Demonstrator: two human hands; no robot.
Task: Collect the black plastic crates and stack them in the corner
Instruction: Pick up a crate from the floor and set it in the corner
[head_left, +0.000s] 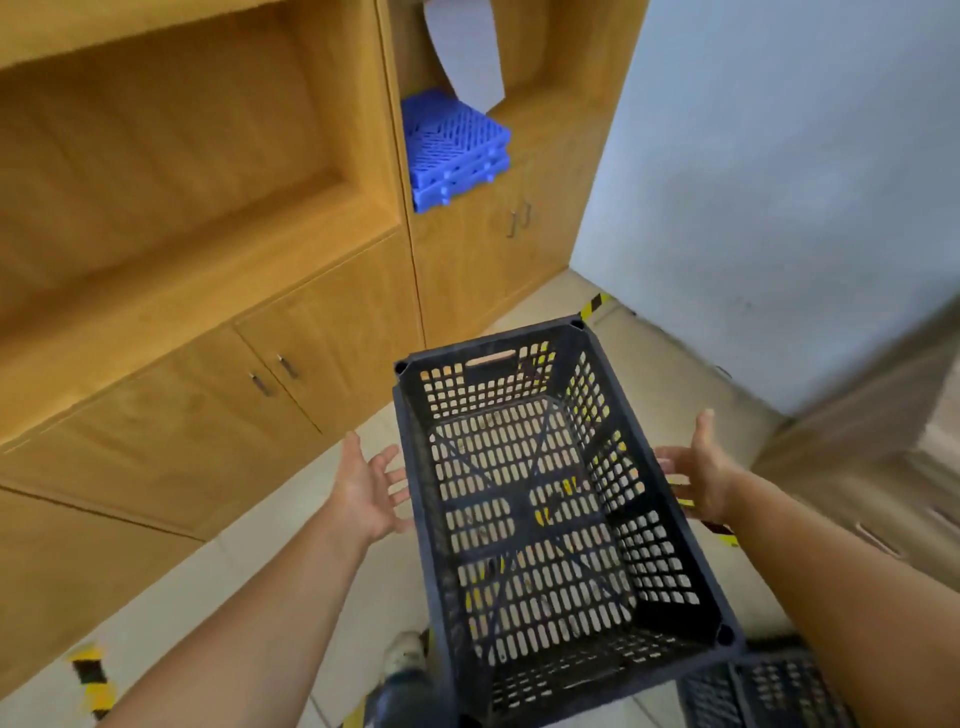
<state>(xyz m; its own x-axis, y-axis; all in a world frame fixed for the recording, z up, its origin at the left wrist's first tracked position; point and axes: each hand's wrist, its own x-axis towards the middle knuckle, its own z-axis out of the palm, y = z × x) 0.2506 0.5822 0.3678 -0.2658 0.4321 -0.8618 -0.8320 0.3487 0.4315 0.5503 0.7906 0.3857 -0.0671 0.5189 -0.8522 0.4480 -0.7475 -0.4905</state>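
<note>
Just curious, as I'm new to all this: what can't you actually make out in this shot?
- What the black crate rests on: its own body hides it.
- Second crate: cut by the bottom edge.
- Whether left hand and right hand touch the crate: unclear.
- Brown box: blurred.

Floor (530, 306) open ahead to the corner. Wooden cabinet (322, 353) blocks left, white wall (779, 208) right. Black crate (545, 499) fills the gap between both spread hands; second crate (769, 691) bottom right.
</note>
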